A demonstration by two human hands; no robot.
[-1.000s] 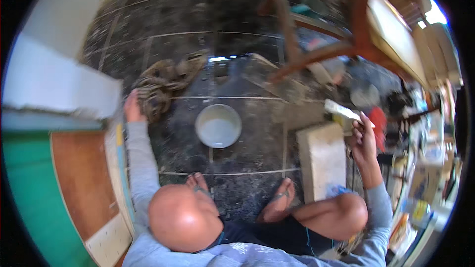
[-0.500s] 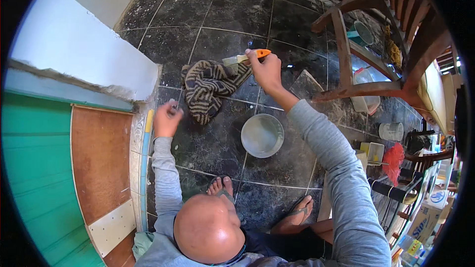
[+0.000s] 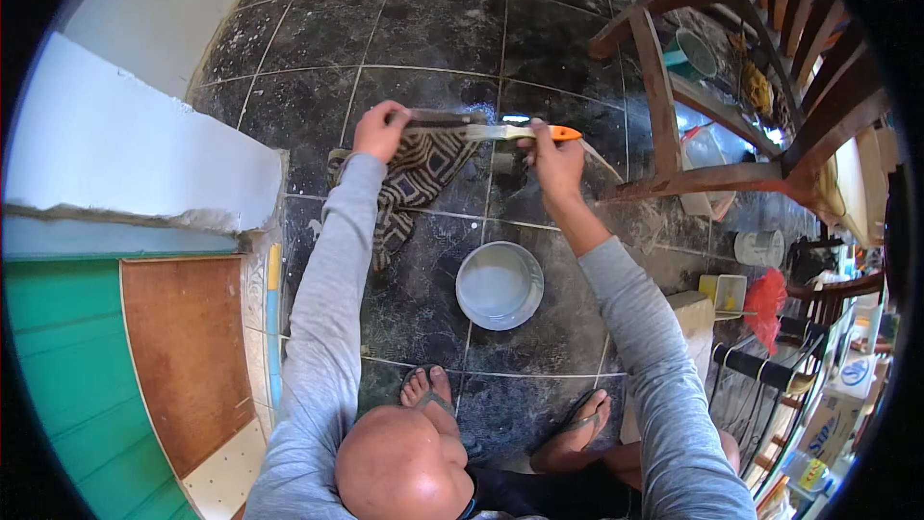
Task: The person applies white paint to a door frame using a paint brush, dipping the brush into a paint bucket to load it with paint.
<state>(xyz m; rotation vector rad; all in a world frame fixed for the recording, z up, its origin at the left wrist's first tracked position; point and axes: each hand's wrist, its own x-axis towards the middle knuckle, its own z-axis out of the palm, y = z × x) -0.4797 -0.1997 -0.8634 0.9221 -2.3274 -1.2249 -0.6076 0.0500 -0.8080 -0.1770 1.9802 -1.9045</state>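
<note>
My right hand (image 3: 558,159) grips a paintbrush (image 3: 553,133) by its orange-tipped handle, its pale bristles pointing left. My left hand (image 3: 381,133) is closed in a pinch on the upper edge of a dark cloth (image 3: 416,171) with a light geometric pattern. A strip of that cloth, blurred, stretches from my left fingers towards the bristles; whether they touch is unclear. Below it, the rest of the cloth lies crumpled on the tiles. Nearer me stands a round tub (image 3: 499,286) holding whitish liquid.
Dark floor tiles (image 3: 433,39) spread under everything. At the left is a white low wall (image 3: 164,144) above a green panel (image 3: 67,347). A wooden chair (image 3: 659,87) stands right, with a teal-handled dipper (image 3: 690,56) beyond its leg. A red plastic bag (image 3: 765,306) lies at the right.
My left hand has moved up and right to the cloth and taken hold of its edge, lifting it. My right hand has shifted slightly right and down, turning the brush level.
</note>
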